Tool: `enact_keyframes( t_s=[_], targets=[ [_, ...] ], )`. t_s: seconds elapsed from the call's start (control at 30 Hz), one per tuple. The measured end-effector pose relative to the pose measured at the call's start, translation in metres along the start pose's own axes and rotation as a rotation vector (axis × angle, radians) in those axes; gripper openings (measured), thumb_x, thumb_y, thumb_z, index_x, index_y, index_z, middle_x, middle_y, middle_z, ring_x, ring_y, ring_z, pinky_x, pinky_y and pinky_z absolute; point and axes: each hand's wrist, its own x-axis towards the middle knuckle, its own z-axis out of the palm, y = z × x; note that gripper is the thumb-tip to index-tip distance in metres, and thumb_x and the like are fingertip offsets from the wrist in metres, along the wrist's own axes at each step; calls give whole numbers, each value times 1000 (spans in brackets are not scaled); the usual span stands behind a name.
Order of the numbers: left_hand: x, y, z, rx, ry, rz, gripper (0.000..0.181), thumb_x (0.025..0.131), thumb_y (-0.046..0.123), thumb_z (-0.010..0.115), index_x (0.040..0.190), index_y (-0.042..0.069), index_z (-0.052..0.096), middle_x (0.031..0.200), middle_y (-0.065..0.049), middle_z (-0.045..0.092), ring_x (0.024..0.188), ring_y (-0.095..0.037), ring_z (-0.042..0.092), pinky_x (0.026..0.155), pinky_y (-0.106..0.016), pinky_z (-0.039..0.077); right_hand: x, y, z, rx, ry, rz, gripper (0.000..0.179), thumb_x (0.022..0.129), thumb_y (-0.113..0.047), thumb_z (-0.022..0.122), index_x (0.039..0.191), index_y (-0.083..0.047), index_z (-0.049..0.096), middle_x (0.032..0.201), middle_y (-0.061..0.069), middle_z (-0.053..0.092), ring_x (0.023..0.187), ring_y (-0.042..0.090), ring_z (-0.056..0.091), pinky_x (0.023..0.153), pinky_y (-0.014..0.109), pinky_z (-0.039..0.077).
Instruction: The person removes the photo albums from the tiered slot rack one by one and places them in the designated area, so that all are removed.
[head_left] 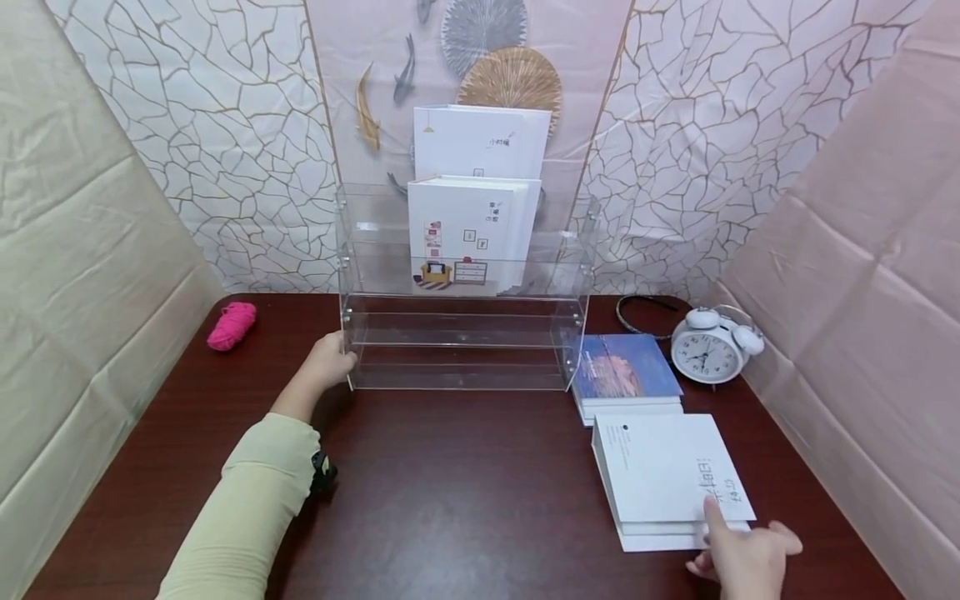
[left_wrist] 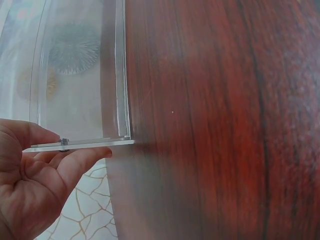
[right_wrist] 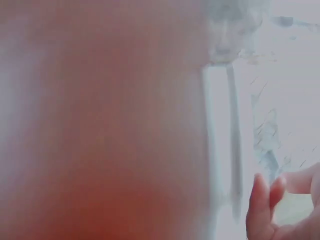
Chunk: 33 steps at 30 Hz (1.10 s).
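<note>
My left hand (head_left: pixel 327 362) grips the lower left side panel of a clear acrylic book rack (head_left: pixel 461 381); in the left wrist view its thumb and fingers (left_wrist: pixel 82 162) lie on opposite faces of the panel edge. Two white books (head_left: pixel 465 208) stand in the rack, one behind the other. At the front right, my right hand (head_left: pixel 750 554) is at the near edge of a stack of white books (head_left: pixel 667 467), index finger extended over the top cover. Whether that finger touches the cover is unclear. The right wrist view is blurred, with fingers (right_wrist: pixel 259 205) loosely bent.
Behind the white stack lie books with a blue and pink cover (head_left: pixel 626 367), close to the rack's right side. A white twin-bell alarm clock (head_left: pixel 707 346) and a dark cord-like loop (head_left: pixel 626 312) are at the back right. Pink yarn (head_left: pixel 232 326) lies back left. Fabric walls (head_left: pixel 862 275) border the table.
</note>
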Motion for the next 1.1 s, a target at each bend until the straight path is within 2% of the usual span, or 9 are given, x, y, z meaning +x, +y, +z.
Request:
enact_keyframes(
  t_s=[0.07,0.13,0.2,0.3,0.47,0.63,0.77,0.93,1.1],
  targets=[
    [0,0,0,-10,-5,-5,35,84,-3,44,116,-15,52,99,-27,60,81,-31,52,70,-40,44,8,-9,-1,82,-41,-88,81,87,-31,64,132,1,5,60,3,57,35,20,50,40,39,50],
    [1,1,1,-17,-14,-14,36,85,-3,44,118,-15,51,100,-26,60,78,-30,54,68,-38,45,9,-30,-2,137,-98,-165,66,88,-28,64,130,-1,22,64,-1,61,39,19,51,41,38,50],
    [2,0,2,-22,-23,-23,38,86,-3,43,121,-15,49,103,-27,60,79,-30,54,68,-37,45,7,-55,-3,174,-165,-284,47,88,-24,64,123,-3,39,69,-1,64,43,18,54,44,35,51],
    [2,-1,4,-21,-22,-32,40,86,-2,43,123,-15,48,105,-28,60,82,-30,54,69,-37,45,-6,-102,-2,248,-292,-510,21,90,-13,61,108,-5,53,75,1,66,53,17,60,50,29,53],
    [2,-3,2,-29,-15,-41,38,85,-2,43,121,-14,49,103,-28,60,80,-30,55,66,-36,46,-16,-163,19,450,-518,-882,22,91,4,54,110,13,54,83,12,66,71,20,65,63,27,54],
    [1,-2,3,-30,-17,-45,38,86,-2,44,121,-13,49,107,-28,59,85,-31,54,70,-36,46,-13,-216,58,614,-716,-1114,22,91,9,48,109,22,50,95,24,65,88,29,64,77,33,52],
    [1,1,6,-44,-41,-52,41,86,-2,43,125,-13,47,107,-28,59,81,-29,55,66,-34,45,-5,-246,91,655,-792,-1121,24,94,2,47,113,16,53,107,24,63,102,31,60,83,36,50],
    [0,1,5,-43,-33,-53,42,85,-3,43,126,-14,46,106,-28,59,80,-29,55,66,-33,45,7,-269,136,615,-796,-984,29,96,-10,48,120,6,52,123,22,56,114,28,53,91,37,45],
    [1,-1,1,-30,-15,-33,39,85,-4,43,122,-14,48,102,-28,61,82,-30,54,67,-35,46,14,-280,172,501,-750,-895,39,96,-12,50,131,2,42,136,19,46,123,26,46,99,40,39]
  ],
)
